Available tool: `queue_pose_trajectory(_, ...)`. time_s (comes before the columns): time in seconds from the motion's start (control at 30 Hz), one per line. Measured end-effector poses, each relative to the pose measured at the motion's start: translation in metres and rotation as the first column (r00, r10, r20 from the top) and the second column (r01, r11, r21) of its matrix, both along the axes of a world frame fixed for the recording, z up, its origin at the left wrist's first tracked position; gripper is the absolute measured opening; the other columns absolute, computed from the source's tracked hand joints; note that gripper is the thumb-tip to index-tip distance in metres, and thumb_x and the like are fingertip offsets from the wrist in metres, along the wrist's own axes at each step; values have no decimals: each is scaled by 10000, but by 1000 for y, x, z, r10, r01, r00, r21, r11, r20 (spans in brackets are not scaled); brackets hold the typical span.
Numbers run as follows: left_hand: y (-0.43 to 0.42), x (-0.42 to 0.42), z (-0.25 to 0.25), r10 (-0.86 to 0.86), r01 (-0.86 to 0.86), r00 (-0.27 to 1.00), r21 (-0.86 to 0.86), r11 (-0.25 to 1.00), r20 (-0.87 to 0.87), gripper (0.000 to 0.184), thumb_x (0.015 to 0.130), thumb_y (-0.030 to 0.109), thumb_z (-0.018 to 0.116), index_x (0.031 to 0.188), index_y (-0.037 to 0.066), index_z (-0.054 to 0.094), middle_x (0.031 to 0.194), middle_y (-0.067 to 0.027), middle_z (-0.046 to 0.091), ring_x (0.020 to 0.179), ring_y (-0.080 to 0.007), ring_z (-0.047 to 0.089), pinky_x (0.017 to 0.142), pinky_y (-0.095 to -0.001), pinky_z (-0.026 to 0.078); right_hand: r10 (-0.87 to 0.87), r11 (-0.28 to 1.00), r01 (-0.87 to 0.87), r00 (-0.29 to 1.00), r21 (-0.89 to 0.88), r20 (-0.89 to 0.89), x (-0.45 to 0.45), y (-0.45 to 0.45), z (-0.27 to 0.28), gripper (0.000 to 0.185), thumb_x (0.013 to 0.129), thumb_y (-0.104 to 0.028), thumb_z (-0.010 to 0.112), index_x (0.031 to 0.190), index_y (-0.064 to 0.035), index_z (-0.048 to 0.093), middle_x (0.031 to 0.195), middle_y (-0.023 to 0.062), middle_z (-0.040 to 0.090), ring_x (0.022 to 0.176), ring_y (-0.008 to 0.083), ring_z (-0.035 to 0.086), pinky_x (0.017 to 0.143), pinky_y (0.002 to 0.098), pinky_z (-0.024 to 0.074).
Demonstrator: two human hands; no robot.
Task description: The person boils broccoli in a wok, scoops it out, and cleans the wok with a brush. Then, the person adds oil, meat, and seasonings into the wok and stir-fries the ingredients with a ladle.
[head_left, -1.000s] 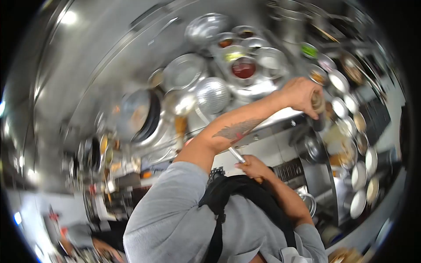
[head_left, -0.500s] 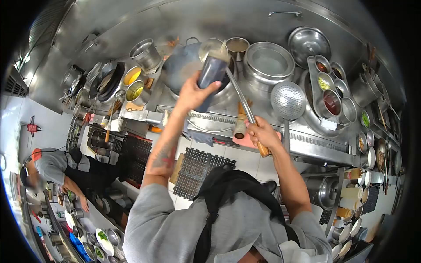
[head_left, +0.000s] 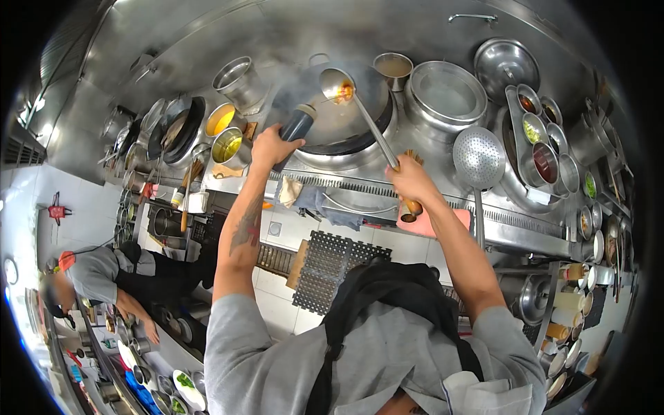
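Observation:
My left hand [head_left: 272, 149] is wrapped round a dark squeeze bottle [head_left: 297, 130] with a light cap, which leans over the near left part of the wok [head_left: 370, 111]. In my right hand [head_left: 413, 181] is the wooden-ended handle of a long metal ladle [head_left: 380, 131]. The ladle's bowl hangs over the wok with something orange-red in it, and I cannot tell whether it touches the wok. Steam rises from the wok. Below my right hand, a bundle of thin sticks is partly hidden.
Right of the wok are a large steel pot [head_left: 447, 93], a perforated skimmer [head_left: 478, 158] and a tray of sauce bowls [head_left: 539, 149]. Small pots with yellow contents [head_left: 227, 146] stand to the left. A pink cloth [head_left: 443, 220] lies on the front edge. A co-worker [head_left: 104, 277] bends at far left.
The bottle has moved down and left, away from the ladle's bowl. The orange-red contents of the ladle have come into sight. More steam rises from the wok, and the view has shifted slightly.

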State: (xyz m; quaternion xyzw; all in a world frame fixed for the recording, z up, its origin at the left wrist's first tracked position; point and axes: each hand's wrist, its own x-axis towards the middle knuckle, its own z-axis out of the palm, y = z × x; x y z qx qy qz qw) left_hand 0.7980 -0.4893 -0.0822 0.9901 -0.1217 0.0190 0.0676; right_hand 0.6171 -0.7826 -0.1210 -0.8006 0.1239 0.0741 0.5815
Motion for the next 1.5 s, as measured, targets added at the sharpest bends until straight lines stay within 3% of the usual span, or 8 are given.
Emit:
queue_pose_trajectory(0.13,-6,-9,-20,81,-16,988,-442,897,129,782,632,512,838,1114,-72,642,964,-227,710,907,-267,704,813,-344,534,75,971,-64,997,229,-36,48,-26,-49,209,914,-178,574,1026,-2,560,684,87,580,489,183,555,451,348,450)
queue_pose_trajectory(0.27,-70,-43,7,-25,79,996,-800,595,80,569,681,375,856,996,-44,634,807,-129,698,729,-163,665,672,-293,510,66,828,131,943,-545,327,64,-40,-141,306,904,-241,588,1066,19,574,738,156,644,597,252,639,526,389,496)
queue_pose_trajectory(0.53,-379,-216,37,-770,226,607,-971,-74,199,435,771,14,786,1149,-15,574,1038,-106,672,928,-183,655,840,-318,531,-206,727,50,967,684,148,-74,-110,-92,229,923,-243,628,1032,-49,579,691,24,550,548,115,538,463,289,454)
queue_pose_trajectory(0.73,-619,-455,-39,-998,33,14,-998,62,-61,507,704,144,880,1104,-17,612,1028,-83,674,934,-175,643,845,-307,520,-111,968,71,982,242,154,-256,-181,-100,340,918,-281,611,1182,-66,605,732,89,633,471,152,552,408,321,432)
queue_pose_trajectory(0.97,-786,-621,-192,-995,449,93,-890,76,-38,668,595,245,925,1144,15,624,1090,-124,707,1034,-228,672,918,-357,515,-375,923,361,922,136,96,-390,-188,-88,590,884,-293,671,1381,-71,442,1028,191,667,843,357,652,795,439,513)
queue_pose_trajectory(1.2,-818,-628,-190,-877,923,84,-295,248,-472,704,656,449,855,1131,-23,639,1133,-208,678,1036,-329,667,881,-400,535,-489,868,456,854,197,177,-397,-182,-90,633,907,-270,633,1466,-159,359,880,168,672,822,352,665,803,449,511)
queue_pose_trajectory(1.27,-818,-618,-171,-821,967,-249,-85,-240,-515,616,730,620,730,836,13,739,898,-144,724,804,-301,694,729,-403,535,-384,815,399,915,420,-125,-392,-202,-48,582,939,-202,589,1468,-159,352,640,74,545,436,167,511,429,325,456)
queue_pose_trajectory(1.5,-498,-434,57,-988,401,-106,-904,-147,114,269,801,266,780,792,49,622,600,-58,594,538,-136,564,512,-291,429,-327,894,310,945,323,-2,-257,-193,-60,366,893,-343,632,1102,-45,594,736,20,579,655,108,551,547,291,445)
